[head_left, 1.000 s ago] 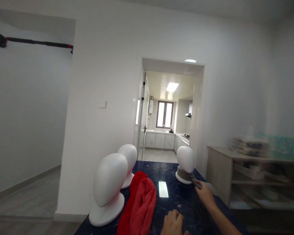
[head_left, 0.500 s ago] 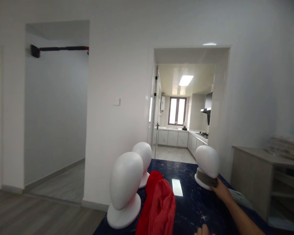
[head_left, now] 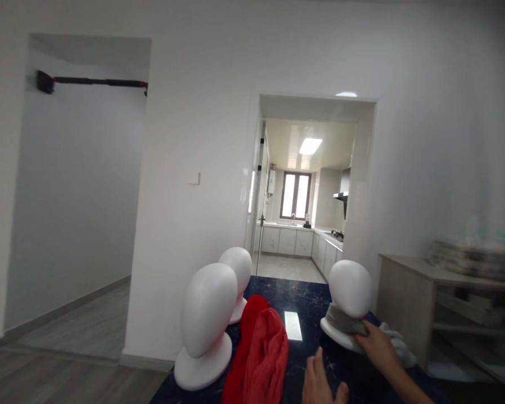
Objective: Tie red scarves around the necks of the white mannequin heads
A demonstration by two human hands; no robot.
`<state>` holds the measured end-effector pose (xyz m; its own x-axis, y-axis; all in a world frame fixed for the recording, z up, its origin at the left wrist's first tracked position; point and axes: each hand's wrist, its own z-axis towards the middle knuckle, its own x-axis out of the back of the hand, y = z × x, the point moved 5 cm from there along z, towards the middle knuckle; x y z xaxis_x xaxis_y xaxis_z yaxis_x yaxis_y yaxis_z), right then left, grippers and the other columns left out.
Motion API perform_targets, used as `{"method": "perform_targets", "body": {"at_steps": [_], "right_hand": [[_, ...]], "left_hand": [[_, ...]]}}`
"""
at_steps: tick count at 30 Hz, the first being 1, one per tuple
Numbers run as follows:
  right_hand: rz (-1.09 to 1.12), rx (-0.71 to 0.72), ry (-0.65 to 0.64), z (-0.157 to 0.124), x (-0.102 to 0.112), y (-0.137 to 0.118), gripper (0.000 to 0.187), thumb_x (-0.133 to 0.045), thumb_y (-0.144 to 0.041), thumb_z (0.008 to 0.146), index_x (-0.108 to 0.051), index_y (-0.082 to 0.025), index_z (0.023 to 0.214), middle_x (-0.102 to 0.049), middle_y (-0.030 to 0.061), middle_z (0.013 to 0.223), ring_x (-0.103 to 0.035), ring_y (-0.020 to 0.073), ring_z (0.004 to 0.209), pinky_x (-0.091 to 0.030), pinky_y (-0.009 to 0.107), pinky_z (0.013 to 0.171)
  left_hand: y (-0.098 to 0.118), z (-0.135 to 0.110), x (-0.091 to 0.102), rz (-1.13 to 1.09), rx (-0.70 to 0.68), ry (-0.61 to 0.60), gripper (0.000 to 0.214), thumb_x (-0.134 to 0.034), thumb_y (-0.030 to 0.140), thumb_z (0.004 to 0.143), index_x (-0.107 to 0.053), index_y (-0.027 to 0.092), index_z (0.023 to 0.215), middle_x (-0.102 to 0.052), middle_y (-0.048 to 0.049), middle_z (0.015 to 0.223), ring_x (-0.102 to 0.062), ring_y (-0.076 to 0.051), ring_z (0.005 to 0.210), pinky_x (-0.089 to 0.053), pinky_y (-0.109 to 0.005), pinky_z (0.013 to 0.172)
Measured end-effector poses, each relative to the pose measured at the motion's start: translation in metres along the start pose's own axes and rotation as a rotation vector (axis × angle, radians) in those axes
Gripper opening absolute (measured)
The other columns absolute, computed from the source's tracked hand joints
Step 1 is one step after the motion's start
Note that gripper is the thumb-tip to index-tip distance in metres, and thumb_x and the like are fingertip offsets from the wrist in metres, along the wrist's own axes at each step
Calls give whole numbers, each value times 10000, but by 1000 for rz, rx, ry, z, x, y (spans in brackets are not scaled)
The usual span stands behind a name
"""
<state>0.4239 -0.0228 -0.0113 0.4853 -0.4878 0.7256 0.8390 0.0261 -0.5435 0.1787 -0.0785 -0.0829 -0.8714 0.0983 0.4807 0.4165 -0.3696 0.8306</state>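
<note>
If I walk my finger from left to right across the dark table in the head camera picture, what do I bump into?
Big white mannequin head → red cloth → left hand → white mannequin head with a grey cloth round its neck → right hand gripping that grey cloth.

Three white foam heads stand on the dark table [head_left: 303,297]: a near one [head_left: 208,311], one behind it [head_left: 237,269], and one on the right [head_left: 350,289]. There are two red cloths [head_left: 261,350], one grey cloth [head_left: 344,324], and two hands, the left [head_left: 320,384] and the right [head_left: 376,348].
</note>
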Motion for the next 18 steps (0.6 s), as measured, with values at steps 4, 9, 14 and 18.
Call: {"method": "perform_targets", "body": {"at_steps": [4, 9, 14, 18], "right_hand": [[167, 99, -89, -66, 6, -27, 330, -575, -318, 733, -816, -217, 933, -849, 99, 958, -776, 335, 946, -555, 374, 825], [277, 254, -238, -136, 26, -84, 243, -581, -194, 750, -810, -236, 821, -822, 85, 1067, -747, 285, 1016, -555, 357, 937], [185, 296, -304, -184, 54, -105, 183, -668, -164, 707, -789, -204, 838, -725, 91, 1240, -702, 254, 1114, -531, 321, 997], [65, 273, -361, -215, 45, -97, 280, -745, -211, 708, -798, -224, 982, -620, 101, 1450, -644, 294, 1297, -476, 353, 1129]], "left_hand": [[3, 7, 15, -274, 44, 101, 1164, -758, 531, 747, -235, 64, 1676, -357, -253, 1713, -301, -360, 1625, -261, -415, 1324], [18, 1, 21, -546, -112, 25, 1145, -908, 532, 613, -412, 152, 1573, -598, -213, 1526, -568, -377, 1419, -455, -441, 1197], [25, 2, 28, -526, -109, 60, 1164, -973, 487, 473, -466, 173, 1473, -720, -145, 1308, -693, -358, 1213, -549, -465, 1083], [33, -1, 31, -515, -48, 141, 1219, -978, 453, 424, -443, 181, 1485, -704, -159, 1337, -682, -380, 1232, -526, -512, 1109]]}}
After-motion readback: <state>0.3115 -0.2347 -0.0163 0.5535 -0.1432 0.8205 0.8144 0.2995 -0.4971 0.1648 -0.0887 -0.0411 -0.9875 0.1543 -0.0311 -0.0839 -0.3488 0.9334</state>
